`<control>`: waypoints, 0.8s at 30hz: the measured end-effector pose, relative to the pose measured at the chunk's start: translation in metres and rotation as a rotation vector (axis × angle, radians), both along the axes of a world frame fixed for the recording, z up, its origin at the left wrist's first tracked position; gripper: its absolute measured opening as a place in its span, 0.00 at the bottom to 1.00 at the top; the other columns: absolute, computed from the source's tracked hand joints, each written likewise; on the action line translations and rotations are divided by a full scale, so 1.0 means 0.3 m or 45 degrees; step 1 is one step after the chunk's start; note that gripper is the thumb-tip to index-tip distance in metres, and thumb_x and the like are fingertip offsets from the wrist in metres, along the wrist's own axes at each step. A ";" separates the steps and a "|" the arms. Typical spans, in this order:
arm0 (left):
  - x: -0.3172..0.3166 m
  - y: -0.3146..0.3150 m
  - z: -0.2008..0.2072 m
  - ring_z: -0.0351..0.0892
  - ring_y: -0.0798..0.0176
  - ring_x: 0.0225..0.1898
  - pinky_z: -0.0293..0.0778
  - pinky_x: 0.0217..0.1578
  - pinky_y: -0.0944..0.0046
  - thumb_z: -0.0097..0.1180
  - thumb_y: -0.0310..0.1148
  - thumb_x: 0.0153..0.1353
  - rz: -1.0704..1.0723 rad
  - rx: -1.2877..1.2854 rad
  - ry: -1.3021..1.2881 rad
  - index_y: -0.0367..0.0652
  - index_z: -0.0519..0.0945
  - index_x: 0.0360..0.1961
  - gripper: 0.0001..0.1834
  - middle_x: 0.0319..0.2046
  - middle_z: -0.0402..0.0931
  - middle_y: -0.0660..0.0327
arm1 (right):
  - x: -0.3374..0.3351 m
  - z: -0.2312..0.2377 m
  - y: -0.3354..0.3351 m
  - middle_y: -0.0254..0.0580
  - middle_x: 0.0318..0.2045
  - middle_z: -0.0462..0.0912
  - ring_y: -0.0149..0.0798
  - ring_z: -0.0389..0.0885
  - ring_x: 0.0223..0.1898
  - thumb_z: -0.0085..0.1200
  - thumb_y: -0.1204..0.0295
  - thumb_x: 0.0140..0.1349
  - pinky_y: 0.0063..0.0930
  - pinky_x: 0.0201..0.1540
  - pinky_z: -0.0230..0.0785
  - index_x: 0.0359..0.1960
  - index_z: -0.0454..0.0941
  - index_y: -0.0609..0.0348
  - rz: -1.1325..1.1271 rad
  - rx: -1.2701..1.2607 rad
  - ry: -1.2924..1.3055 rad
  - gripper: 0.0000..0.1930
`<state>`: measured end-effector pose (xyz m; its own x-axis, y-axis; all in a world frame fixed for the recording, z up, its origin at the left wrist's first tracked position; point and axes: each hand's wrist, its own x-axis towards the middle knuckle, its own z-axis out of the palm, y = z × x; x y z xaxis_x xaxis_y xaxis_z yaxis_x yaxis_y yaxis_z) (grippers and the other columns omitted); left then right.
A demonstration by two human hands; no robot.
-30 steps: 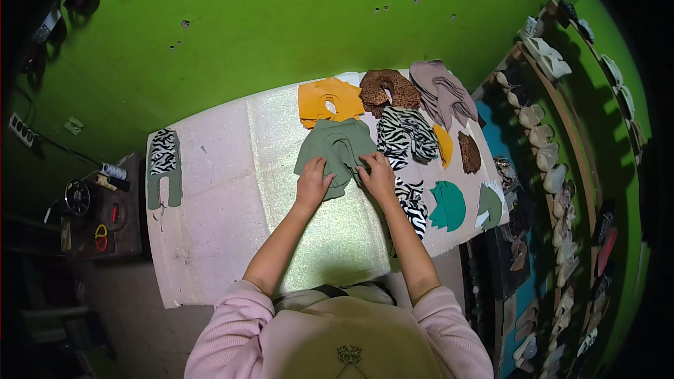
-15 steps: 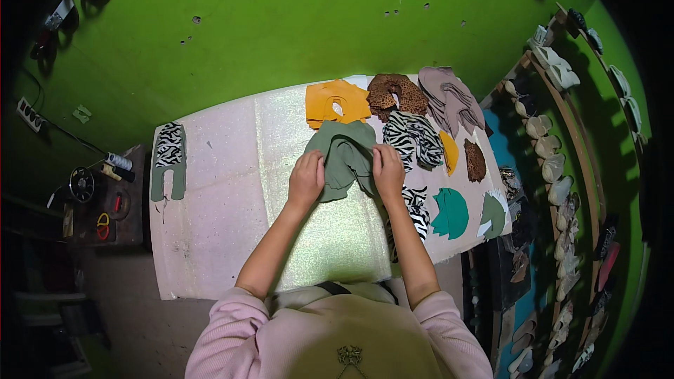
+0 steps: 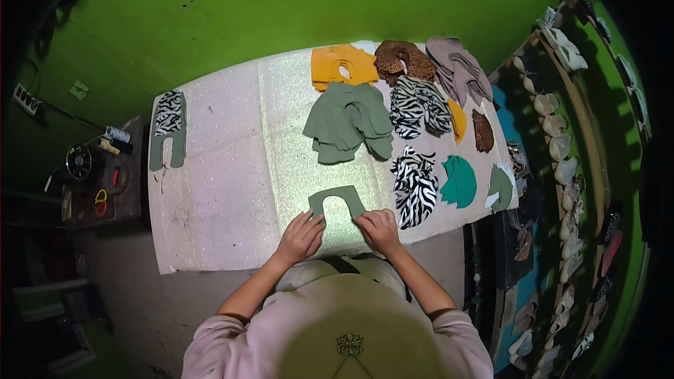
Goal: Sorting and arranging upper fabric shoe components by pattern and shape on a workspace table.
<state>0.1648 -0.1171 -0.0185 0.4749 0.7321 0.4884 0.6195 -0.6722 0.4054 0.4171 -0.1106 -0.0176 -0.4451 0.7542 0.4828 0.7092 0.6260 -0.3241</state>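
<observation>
A single green U-shaped cut piece (image 3: 337, 194) lies at the near edge of the table, its curve away from me and its two legs toward me. My left hand (image 3: 302, 236) pinches the end of its left leg. With closed fingers, my right hand (image 3: 379, 230) grips the right leg's end. Just beyond is a fanned pile of like green pieces (image 3: 347, 123), untouched by either hand. Zebra-print pieces (image 3: 415, 186) lie to the right of my right hand.
Yellow pieces (image 3: 342, 64), brown spotted pieces (image 3: 404, 61) and grey-mauve pieces (image 3: 456, 70) line the table's far side. Teal pieces (image 3: 458, 182) lie at right. A joined zebra-and-green piece (image 3: 168, 130) lies far left. Shoe racks (image 3: 562, 147) stand at right, a dark side table (image 3: 130, 196) at left.
Both hands have left the green pile and come toward me, bringing one green U-shaped piece to the near table edge. The view has tilted down slightly.
</observation>
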 end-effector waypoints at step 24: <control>-0.027 -0.087 -0.003 0.71 0.52 0.54 0.60 0.56 0.46 0.61 0.33 0.49 0.093 0.001 0.252 0.53 0.79 0.48 0.21 0.51 0.75 0.62 | -0.013 -0.069 -0.083 0.29 0.29 0.72 0.33 0.73 0.34 0.59 0.72 0.52 0.31 0.40 0.61 0.43 0.78 0.46 0.154 -0.099 -0.020 0.15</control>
